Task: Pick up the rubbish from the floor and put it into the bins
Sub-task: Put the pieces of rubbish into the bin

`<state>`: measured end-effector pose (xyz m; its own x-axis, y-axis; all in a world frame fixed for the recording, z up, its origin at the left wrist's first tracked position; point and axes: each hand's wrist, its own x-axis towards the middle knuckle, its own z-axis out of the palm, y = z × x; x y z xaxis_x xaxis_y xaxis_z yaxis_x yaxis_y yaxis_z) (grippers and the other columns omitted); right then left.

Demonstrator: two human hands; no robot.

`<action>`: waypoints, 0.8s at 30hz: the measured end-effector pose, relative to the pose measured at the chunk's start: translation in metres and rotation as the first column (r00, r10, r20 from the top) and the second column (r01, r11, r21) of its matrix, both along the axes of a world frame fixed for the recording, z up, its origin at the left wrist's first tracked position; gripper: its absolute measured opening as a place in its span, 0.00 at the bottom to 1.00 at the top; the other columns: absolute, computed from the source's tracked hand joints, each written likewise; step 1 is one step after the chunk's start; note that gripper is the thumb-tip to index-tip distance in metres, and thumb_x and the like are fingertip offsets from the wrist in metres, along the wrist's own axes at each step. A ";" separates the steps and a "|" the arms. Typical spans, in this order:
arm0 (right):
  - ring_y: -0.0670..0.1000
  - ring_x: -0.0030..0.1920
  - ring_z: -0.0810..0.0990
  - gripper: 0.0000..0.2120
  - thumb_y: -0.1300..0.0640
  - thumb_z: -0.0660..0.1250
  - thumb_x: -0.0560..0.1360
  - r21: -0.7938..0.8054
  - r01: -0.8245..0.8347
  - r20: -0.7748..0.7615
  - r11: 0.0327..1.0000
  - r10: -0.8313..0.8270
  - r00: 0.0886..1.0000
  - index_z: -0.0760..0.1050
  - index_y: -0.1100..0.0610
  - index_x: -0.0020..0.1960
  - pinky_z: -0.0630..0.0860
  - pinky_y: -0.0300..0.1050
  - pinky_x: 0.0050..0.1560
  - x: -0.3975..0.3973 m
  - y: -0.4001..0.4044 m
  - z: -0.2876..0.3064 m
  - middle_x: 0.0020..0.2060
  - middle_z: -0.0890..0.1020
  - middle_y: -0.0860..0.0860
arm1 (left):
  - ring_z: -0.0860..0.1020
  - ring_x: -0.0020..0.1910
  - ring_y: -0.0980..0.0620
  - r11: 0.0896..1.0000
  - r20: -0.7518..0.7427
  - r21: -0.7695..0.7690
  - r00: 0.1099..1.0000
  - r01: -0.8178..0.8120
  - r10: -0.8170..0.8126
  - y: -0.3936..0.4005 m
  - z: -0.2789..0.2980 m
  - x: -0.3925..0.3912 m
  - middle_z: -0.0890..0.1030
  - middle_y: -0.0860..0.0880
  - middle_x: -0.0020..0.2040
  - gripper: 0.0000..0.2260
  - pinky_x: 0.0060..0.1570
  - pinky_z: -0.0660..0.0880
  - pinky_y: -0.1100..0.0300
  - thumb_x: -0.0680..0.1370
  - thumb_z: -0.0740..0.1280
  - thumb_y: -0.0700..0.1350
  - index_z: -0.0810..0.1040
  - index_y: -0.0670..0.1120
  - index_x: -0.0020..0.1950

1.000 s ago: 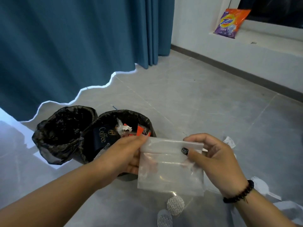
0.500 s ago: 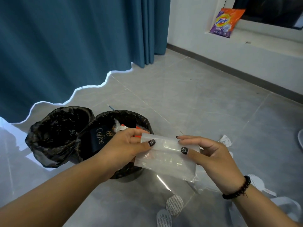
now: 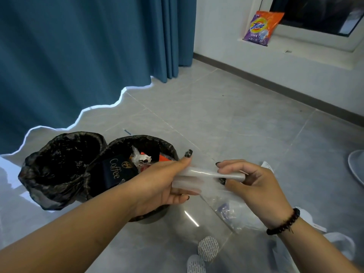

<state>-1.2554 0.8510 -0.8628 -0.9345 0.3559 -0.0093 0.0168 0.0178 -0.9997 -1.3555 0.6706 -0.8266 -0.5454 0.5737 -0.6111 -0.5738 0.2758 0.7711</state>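
You have a clear, glossy plastic bag (image 3: 204, 177), smooth and folded. Both bins (image 3: 63, 166) wear crinkled, shiny black plastic liners. Your floor (image 3: 226, 119) is polished grey tile, reflective. The curtain (image 3: 78, 46) is matt teal cloth, the detergent packet (image 3: 261, 26) glossy printed plastic, your bracelet (image 3: 284, 222) dark beads

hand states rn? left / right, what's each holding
Left hand: grips one end of the folded clear bag.
Right hand: pinches the bag's other end.
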 end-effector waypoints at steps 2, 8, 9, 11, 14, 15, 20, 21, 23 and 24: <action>0.48 0.51 0.82 0.13 0.76 0.70 0.66 0.024 -0.014 0.005 1.000 0.014 1.000 0.83 0.61 0.41 0.79 0.37 0.44 0.000 0.002 -0.001 0.49 0.84 0.51 | 0.82 0.38 0.52 1.000 -0.047 -0.009 0.998 -0.028 0.028 0.002 -0.001 -0.002 0.83 0.45 0.46 0.12 0.33 0.77 0.62 0.75 0.69 0.47 0.79 0.44 0.56; 0.53 0.50 0.83 0.20 0.57 0.79 0.61 -0.265 -0.095 0.091 0.960 0.123 0.988 0.82 0.59 0.51 0.80 0.41 0.42 -0.004 0.001 -0.004 0.52 0.83 0.52 | 0.81 0.49 0.49 0.990 -0.276 -0.119 0.960 -0.073 0.037 -0.001 -0.009 -0.008 0.82 0.46 0.52 0.10 0.39 0.78 0.61 0.73 0.73 0.41 0.80 0.48 0.53; 0.54 0.48 0.84 0.21 0.57 0.78 0.61 -0.309 -0.085 0.113 0.947 0.126 0.986 0.81 0.57 0.53 0.81 0.43 0.40 -0.005 0.000 -0.004 0.52 0.83 0.53 | 0.81 0.48 0.50 0.989 -0.304 -0.125 0.952 -0.073 0.032 -0.004 -0.009 -0.008 0.82 0.46 0.51 0.10 0.36 0.77 0.63 0.73 0.73 0.41 0.80 0.48 0.53; 0.55 0.43 0.84 0.18 0.65 0.74 0.66 -0.288 -0.051 0.167 0.956 0.103 0.981 0.79 0.57 0.55 0.81 0.44 0.35 -0.008 -0.004 -0.004 0.51 0.82 0.56 | 0.81 0.45 0.53 0.989 -0.331 -0.135 0.944 -0.056 0.009 -0.009 -0.008 -0.008 0.83 0.48 0.48 0.09 0.35 0.76 0.65 0.72 0.74 0.41 0.81 0.49 0.51; 0.53 0.38 0.83 0.19 0.72 0.72 0.66 -0.244 -0.065 0.203 0.968 0.116 0.972 0.79 0.58 0.54 0.80 0.43 0.31 -0.013 -0.011 -0.006 0.47 0.83 0.58 | 0.80 0.42 0.55 0.986 -0.373 -0.164 0.927 -0.020 -0.043 -0.020 -0.005 -0.009 0.83 0.50 0.44 0.08 0.35 0.75 0.66 0.71 0.74 0.39 0.83 0.50 0.46; 0.53 0.38 0.83 0.17 0.72 0.73 0.65 -0.257 -0.069 0.198 0.964 0.122 0.973 0.79 0.60 0.52 0.80 0.42 0.31 -0.014 -0.013 -0.007 0.46 0.83 0.59 | 0.80 0.40 0.57 0.986 -0.386 -0.167 0.921 -0.019 -0.047 -0.023 -0.004 -0.009 0.83 0.51 0.42 0.07 0.35 0.75 0.67 0.71 0.74 0.38 0.83 0.49 0.45; 0.55 0.41 0.83 0.31 0.53 0.85 0.45 -0.465 -0.068 0.167 0.883 0.163 0.972 0.81 0.66 0.44 0.80 0.42 0.37 -0.025 -0.036 -0.019 0.46 0.83 0.63 | 0.83 0.46 0.58 0.973 -0.515 -0.223 0.854 -0.053 -0.071 -0.043 -0.004 -0.015 0.85 0.51 0.44 0.12 0.44 0.77 0.69 0.70 0.73 0.32 0.83 0.49 0.32; 0.56 0.42 0.83 0.32 0.53 0.85 0.44 -0.525 -0.042 0.172 0.850 0.155 0.973 0.81 0.67 0.43 0.81 0.43 0.39 -0.027 -0.041 -0.020 0.46 0.83 0.63 | 0.83 0.48 0.58 0.968 -0.539 -0.247 0.837 -0.048 -0.096 -0.048 -0.005 -0.017 0.85 0.51 0.45 0.14 0.47 0.78 0.68 0.70 0.73 0.32 0.83 0.50 0.31; 0.56 0.41 0.84 0.24 0.58 0.83 0.53 -0.591 0.034 0.215 0.806 0.117 0.970 0.80 0.69 0.42 0.82 0.43 0.39 -0.033 -0.051 -0.022 0.45 0.83 0.65 | 0.82 0.50 0.59 0.946 -0.553 -0.325 0.812 -0.003 -0.188 -0.055 -0.007 -0.021 0.83 0.54 0.49 0.16 0.52 0.77 0.66 0.70 0.72 0.32 0.84 0.52 0.30; 0.55 0.39 0.84 0.16 0.63 0.78 0.60 -0.593 0.079 0.251 0.801 0.091 0.964 0.80 0.70 0.42 0.82 0.43 0.38 -0.038 -0.058 -0.024 0.44 0.82 0.65 | 0.81 0.49 0.59 0.927 -0.546 -0.373 0.800 0.034 -0.249 -0.060 -0.008 -0.023 0.83 0.55 0.49 0.17 0.51 0.77 0.67 0.70 0.70 0.32 0.84 0.53 0.31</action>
